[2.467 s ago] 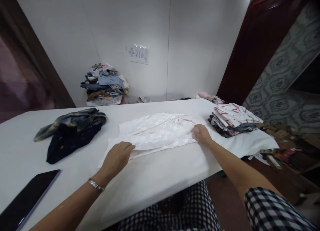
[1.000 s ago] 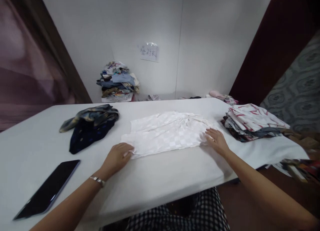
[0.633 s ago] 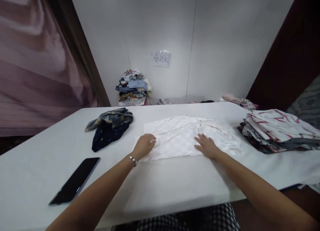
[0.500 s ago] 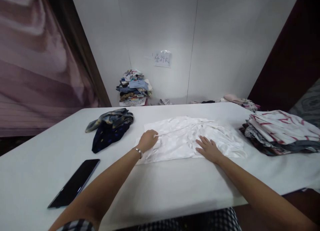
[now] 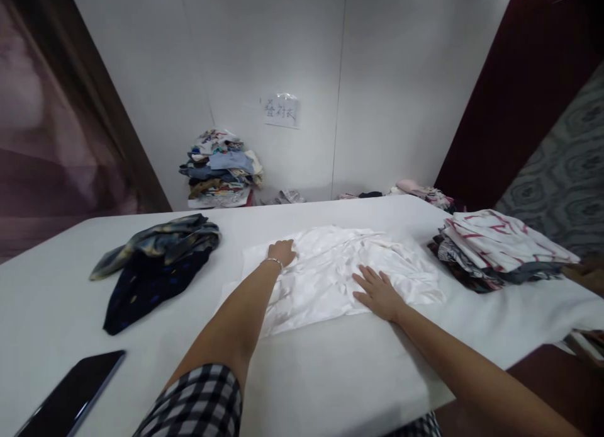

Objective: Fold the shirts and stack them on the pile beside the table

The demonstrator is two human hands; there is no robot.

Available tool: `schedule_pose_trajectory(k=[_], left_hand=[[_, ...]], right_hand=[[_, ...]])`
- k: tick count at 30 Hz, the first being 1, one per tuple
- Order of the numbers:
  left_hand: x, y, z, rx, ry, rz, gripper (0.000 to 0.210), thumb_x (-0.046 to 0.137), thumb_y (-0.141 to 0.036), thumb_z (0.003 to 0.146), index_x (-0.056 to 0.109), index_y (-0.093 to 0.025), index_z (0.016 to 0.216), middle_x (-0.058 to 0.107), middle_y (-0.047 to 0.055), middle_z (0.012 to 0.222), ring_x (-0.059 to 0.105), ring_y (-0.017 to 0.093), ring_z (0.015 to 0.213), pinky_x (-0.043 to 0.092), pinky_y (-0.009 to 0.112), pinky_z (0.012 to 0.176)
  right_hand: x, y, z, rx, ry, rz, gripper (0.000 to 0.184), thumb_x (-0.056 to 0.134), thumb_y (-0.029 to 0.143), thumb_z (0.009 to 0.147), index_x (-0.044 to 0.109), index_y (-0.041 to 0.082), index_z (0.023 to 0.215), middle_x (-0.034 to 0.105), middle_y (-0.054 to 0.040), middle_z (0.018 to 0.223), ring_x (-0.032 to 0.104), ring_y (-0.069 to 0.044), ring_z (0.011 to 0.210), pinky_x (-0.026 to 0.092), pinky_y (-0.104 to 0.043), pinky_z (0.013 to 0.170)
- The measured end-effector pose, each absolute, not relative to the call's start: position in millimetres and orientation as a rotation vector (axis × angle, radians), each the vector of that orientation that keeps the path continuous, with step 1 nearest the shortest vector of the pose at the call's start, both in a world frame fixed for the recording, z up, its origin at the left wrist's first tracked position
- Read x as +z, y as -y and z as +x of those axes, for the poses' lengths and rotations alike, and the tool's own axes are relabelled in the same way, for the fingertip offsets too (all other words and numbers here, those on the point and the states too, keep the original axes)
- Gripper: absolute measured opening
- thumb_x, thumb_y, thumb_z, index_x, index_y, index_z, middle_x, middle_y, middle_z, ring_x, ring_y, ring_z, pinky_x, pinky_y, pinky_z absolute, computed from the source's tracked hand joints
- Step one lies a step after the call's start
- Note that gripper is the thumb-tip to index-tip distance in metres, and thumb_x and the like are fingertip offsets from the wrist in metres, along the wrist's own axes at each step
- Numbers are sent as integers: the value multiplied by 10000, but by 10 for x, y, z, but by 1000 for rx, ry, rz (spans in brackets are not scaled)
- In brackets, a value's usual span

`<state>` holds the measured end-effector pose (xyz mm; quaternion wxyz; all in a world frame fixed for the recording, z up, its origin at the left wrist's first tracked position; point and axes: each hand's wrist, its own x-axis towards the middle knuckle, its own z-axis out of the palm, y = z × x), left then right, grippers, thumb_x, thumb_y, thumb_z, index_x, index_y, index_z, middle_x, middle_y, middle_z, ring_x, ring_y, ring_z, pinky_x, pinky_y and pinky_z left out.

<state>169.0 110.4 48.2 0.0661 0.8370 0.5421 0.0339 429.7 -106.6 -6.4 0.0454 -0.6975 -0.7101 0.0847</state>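
Note:
A wrinkled white shirt (image 5: 325, 279) lies spread out on the white table in front of me. My left hand (image 5: 282, 253), with a bracelet at the wrist, is on the left part of the shirt, its fingers curled closed on the fabric. Flat on the shirt's near right part rests my right hand (image 5: 379, 293), fingers spread, holding nothing.
To the left lie a dark blue garment (image 5: 146, 289) and a grey-yellow patterned one, with a phone (image 5: 75, 393) nearer me. A stack of folded clothes (image 5: 509, 242) stands on the right. Behind the table, a clothes pile (image 5: 221, 169) sits below a paper sign (image 5: 282, 111).
My left hand has moved away from me over the shirt, the arm now reaching further. My right hand stays flat on the fabric. The view has turned slightly to the right.

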Motion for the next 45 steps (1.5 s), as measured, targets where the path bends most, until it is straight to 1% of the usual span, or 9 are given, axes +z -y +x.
schedule_pose_trajectory(k=[6, 11, 19, 27, 31, 35, 38, 41, 45], left_hand=[[632, -1282, 1721, 114, -1766, 2509, 310, 498, -184, 809, 691, -193, 1052, 669, 134, 1183, 565, 288, 1165, 388, 436, 983], [997, -1362, 1647, 274, -1814, 2514, 335, 481, -292, 849, 653, -197, 1121, 663, 124, 1197, 597, 270, 1117, 456, 365, 892], [1623, -1049, 1771, 503, -1720, 2695, 321, 475, -202, 829, 635, -186, 1107, 696, 117, 1084, 625, 271, 1034, 462, 353, 851], [1476, -136, 1916, 320, -1317, 2928, 254, 474, -150, 862, 622, -179, 1067, 662, 130, 1071, 634, 270, 1010, 421, 407, 915], [1271, 173, 1966, 444, -1337, 2674, 229, 538, -235, 836, 649, -207, 1035, 699, 94, 1046, 641, 271, 1000, 478, 369, 820], [1093, 374, 2107, 627, -1181, 2202, 134, 580, -257, 804, 682, -213, 879, 727, 55, 915, 662, 243, 913, 521, 351, 783], [1013, 486, 2204, 631, -1011, 1979, 158, 522, -208, 840, 675, -221, 804, 735, 27, 860, 679, 196, 845, 548, 301, 732], [1015, 456, 2192, 618, -952, 1904, 219, 466, -182, 877, 681, -211, 897, 743, 25, 893, 691, 161, 812, 556, 257, 686], [1050, 36, 1932, 743, -1080, 1909, 297, 445, -254, 913, 639, -198, 1131, 726, 50, 1059, 693, 139, 789, 554, 241, 661]], right_hand=[[-70, 1069, 4291, 276, 2153, -2129, 670, 243, 645, 949, 321, 285, 1508, 102, -42, 1617, 86, -264, 1489, 79, -539, 1177], [-99, 1066, 4301, 210, 2150, -2111, 631, 279, 613, 957, 359, 288, 1492, 139, -48, 1612, 115, -275, 1485, 106, -545, 1172], [-97, 1064, 4289, 182, 2159, -2100, 592, 315, 561, 961, 375, 287, 1483, 169, -63, 1605, 139, -276, 1481, 123, -550, 1161], [177, 1031, 4305, 519, 2026, -2077, 670, 450, 604, 887, 427, 248, 1455, 192, -82, 1601, 99, -283, 1487, 62, -551, 1170], [428, 1070, 4012, 773, 1487, -1732, 670, 540, 640, 826, 563, 202, 1333, 455, -127, 1475, 340, -296, 1406, 238, -490, 1158], [574, 1091, 3543, 1382, 1125, -1163, 573, 465, 680, 860, 611, 238, 1194, 696, -96, 1102, 632, -251, 1080, 490, -440, 944], [627, 1040, 3357, 1467, 883, -944, 414, 529, 615, 857, 636, 237, 987, 696, -39, 877, 666, -197, 861, 538, -337, 785], [695, 970, 3352, 1413, 760, -864, 197, 678, 385, 772, 605, 227, 863, 665, 8, 762, 633, -164, 700, 523, -282, 659], [858, 895, 3473, 1312, 789, -938, 304, 670, 194, 664, 604, 225, 959, 708, -5, 873, 652, -191, 770, 530, -293, 673]])
